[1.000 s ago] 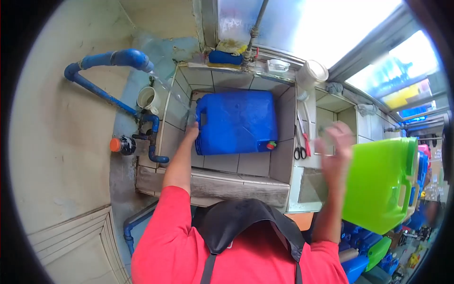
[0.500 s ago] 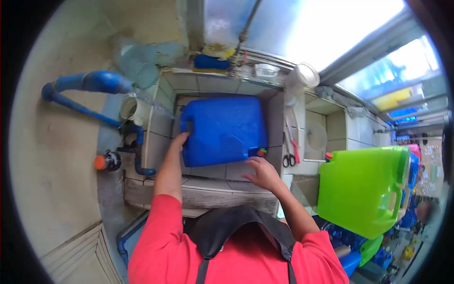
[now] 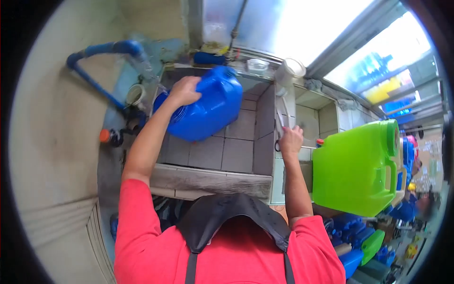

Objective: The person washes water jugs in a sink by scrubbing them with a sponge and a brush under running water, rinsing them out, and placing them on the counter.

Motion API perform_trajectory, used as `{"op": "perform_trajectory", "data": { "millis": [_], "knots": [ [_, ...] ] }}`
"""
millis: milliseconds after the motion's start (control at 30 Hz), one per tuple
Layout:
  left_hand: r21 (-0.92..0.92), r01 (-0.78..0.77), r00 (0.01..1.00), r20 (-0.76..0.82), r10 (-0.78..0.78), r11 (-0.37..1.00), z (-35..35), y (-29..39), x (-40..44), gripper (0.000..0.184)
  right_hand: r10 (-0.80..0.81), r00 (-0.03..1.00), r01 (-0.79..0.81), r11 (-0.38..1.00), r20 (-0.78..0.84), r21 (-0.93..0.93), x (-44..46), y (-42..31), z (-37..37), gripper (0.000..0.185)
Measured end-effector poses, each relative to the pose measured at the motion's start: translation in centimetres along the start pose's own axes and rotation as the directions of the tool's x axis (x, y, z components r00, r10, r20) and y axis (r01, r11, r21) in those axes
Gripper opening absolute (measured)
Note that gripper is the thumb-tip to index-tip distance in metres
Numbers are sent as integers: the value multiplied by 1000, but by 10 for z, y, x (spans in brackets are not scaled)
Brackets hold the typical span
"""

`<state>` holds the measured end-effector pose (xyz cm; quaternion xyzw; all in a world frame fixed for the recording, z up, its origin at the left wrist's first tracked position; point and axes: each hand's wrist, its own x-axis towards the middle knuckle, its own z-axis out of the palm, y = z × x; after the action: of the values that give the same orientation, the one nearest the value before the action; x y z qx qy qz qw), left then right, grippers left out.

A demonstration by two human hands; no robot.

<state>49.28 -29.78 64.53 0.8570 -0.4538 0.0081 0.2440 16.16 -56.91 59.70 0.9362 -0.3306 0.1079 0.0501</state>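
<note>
A blue jerrycan (image 3: 215, 111) stands tilted inside the tiled basin (image 3: 239, 154), toward its left side. My left hand (image 3: 186, 91) is closed on its upper part, where the handle seems to be; the fingertips are partly hidden. On the tiled ledge right of the basin, my right hand (image 3: 291, 139) has its fingers closed around a long white tool with a pink handle (image 3: 284, 128), most of the handle being covered. Close beside those fingers are scissors (image 3: 277, 146), of which a black handle loop shows.
A large green jerrycan (image 3: 352, 168) stands right of my right arm. Blue pipes (image 3: 97, 90) run along the left wall, above an orange-capped bottle (image 3: 110, 137). A white tub (image 3: 289, 72) sits on the back ledge. More containers (image 3: 352, 232) crowd the lower right.
The blue jerrycan has gone from lying across the basin to tilted at its left. My left hand moved up onto it; my right hand left it and reached the tool on the ledge.
</note>
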Motion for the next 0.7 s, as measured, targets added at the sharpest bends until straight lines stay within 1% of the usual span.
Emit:
{"op": "perform_trajectory", "data": {
  "millis": [33, 67, 133, 167, 200, 233, 267, 333, 367, 400, 433, 467, 500, 533, 567, 600, 633, 667, 700],
  "knots": [
    [133, -13, 973, 228, -18, 991, -23, 20, 4, 45, 24, 1000, -24, 999, 3, 24, -4, 2, 4, 12],
    [149, 11, 975, 217, -43, 989, -29, 18, 1, 45, 50, 999, -50, 998, 9, 46, -8, 3, 8, 13],
    [142, -168, 954, 272, 125, 976, -36, 6, -4, 53, 33, 999, -33, 998, 8, 55, -12, 7, 16, 10],
    [154, -152, 958, 264, 107, 976, -36, -7, -10, 53, 42, 999, -43, 998, 10, 46, -11, 9, 20, 8],
    [285, -72, 997, 2, 75, 956, -30, -28, -18, 57, 32, 999, -32, 998, 6, 56, -8, 9, 21, 8],
    [385, 32, 963, -258, 74, 922, -28, -40, -25, 61, 28, 999, -31, 996, 40, 84, -8, 11, 21, 8],
    [390, 38, 963, -260, 71, 920, -25, -52, -30, 61, 24, 997, -32, 994, 74, 109, -7, 13, 21, 9],
    [157, 230, 943, -281, -180, 961, -31, -59, -33, 59, 9, 998, -16, 993, 62, 118, -2, 12, 16, 10],
    [109, 282, 950, -169, -262, 953, -38, -66, -28, 71, 9, 997, -18, 993, 79, 116, -1, 15, 13, 13],
    [107, 288, 948, -173, -267, 952, -49, -54, -32, 71, 6, 995, -16, 994, 96, 112, 1, 14, 5, 15],
    [150, 340, 934, -169, -314, 929, -60, -35, -38, 80, -4, 996, -6, 994, 94, 111, 5, 10, -6, 15],
    [193, 390, 917, -166, -362, 900, -66, -24, -44, 90, 32, 997, -45, 983, 75, 177, 10, 4, -18, 19],
    [191, 398, 914, -172, -369, 897, -59, -29, -49, 90, 70, 996, -83, 966, 58, 244, 15, -2, -26, 23],
    [112, 407, 893, -259, -369, 907, -47, -36, -54, 98, 64, 996, -76, 966, 56, 245, 20, -7, -31, 23],
    [33, 406, 863, -342, -371, 913, -38, -44, -58, 105, 41, 998, -58, 918, 51, 393, 26, -12, -34, 25],
    [33, 410, 860, -348, -374, 911, -36, -39, -60, 105, 18, 999, -39, 846, 43, 532, 34, -17, -35, 27],
    [-100, 471, 818, -321, -476, 876, -31, -27, -60, 105, 13, 991, -105, 700, 134, 707, 44, -30, -34, 31],
    [-228, 524, 771, -282, -571, 821, -27, -17, -59, 105, -45, 940, -288, 423, 337, 859, 50, -36, -38, 30],
    [-222, 511, 771, -309, -557, 830, -12, -18, -58, 93, -165, 852, -484, 113, 497, 868, 48, -65, -80, 29]
  ]
}}
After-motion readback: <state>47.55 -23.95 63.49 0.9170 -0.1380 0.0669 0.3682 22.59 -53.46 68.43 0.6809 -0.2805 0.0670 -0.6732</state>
